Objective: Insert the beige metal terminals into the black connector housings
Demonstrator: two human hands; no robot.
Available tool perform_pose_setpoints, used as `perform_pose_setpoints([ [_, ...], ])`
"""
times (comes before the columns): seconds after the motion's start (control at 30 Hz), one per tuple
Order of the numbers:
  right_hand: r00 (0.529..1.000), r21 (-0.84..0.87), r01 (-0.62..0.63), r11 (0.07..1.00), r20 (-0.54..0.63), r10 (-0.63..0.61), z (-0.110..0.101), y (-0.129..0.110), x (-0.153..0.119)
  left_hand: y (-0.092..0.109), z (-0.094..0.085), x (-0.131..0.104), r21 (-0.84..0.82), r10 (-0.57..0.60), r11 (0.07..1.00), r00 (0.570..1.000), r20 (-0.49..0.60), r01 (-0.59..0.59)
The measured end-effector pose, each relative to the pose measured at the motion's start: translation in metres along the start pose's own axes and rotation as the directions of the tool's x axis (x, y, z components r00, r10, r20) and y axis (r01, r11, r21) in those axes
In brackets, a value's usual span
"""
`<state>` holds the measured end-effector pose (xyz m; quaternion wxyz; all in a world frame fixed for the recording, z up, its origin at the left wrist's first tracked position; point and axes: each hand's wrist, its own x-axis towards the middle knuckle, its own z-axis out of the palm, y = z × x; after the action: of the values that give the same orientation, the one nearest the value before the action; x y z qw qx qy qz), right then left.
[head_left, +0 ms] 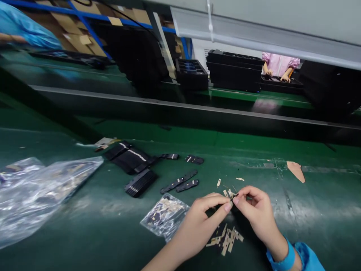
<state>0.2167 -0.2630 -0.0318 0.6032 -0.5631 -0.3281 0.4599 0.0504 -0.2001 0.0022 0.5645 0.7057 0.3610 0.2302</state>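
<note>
My left hand (201,222) and my right hand (255,210) meet at the lower right of centre. Both pinch one small dark part (233,197) between thumb and forefinger; its details are too small to make out. Just beneath my hands, a loose pile of flat metal pieces (228,241) lies on the green table (107,241). A few more pale pieces (219,182) are scattered beyond my fingertips. Partly behind my left wrist is a small clear bag (165,214) of parts.
Long black strips (179,181), a ridged black block (140,183) and a black stack (129,156) lie left of centre. A large plastic bag (47,192) covers the far left. Black trays (234,71) stand beyond the ledge, where a person in pink (279,64) works.
</note>
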Motion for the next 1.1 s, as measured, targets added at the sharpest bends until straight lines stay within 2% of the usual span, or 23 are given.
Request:
perform_pose_setpoints([
  [0.1, 1.0, 0.002, -0.025, 1.0, -0.013, 0.025, -0.001, 0.001, 0.0, 0.0, -0.003, 0.001, 0.009, -0.07, 0.998, 0.997, 0.011, 0.07],
  [0.23, 0.999, -0.041, -0.038, 0.998, -0.036, 0.037, -0.001, -0.001, -0.003, 0.0, -0.011, 0.008, -0.016, -0.187, 0.982, 0.982, -0.031, 0.187],
  [0.4, 0.996, -0.081, -0.088, 0.993, 0.017, 0.09, 0.004, -0.006, -0.008, -0.002, -0.02, 0.02, -0.137, -0.182, 0.97, 0.974, 0.138, 0.2],
  [0.6, 0.959, 0.075, -0.265, 0.961, 0.123, 0.255, 0.005, -0.006, -0.009, -0.008, -0.024, 0.022, -0.265, -0.177, 0.929, 0.94, 0.291, 0.257],
  [0.83, 0.95, 0.195, -0.289, 0.937, 0.183, 0.255, 0.008, 0.002, -0.01, -0.009, -0.021, 0.019, -0.255, -0.107, 0.951, 0.958, 0.265, 0.176],
  [0.93, 0.954, 0.212, -0.275, 0.938, 0.179, 0.24, 0.009, 0.003, -0.009, -0.01, -0.02, 0.018, -0.251, -0.069, 0.959, 0.969, 0.237, 0.13],
  [1.1, 0.953, 0.199, -0.28, 0.939, 0.18, 0.246, 0.006, 0.005, -0.009, -0.013, -0.02, 0.016, -0.246, -0.065, 0.962, 0.971, 0.23, 0.122],
])
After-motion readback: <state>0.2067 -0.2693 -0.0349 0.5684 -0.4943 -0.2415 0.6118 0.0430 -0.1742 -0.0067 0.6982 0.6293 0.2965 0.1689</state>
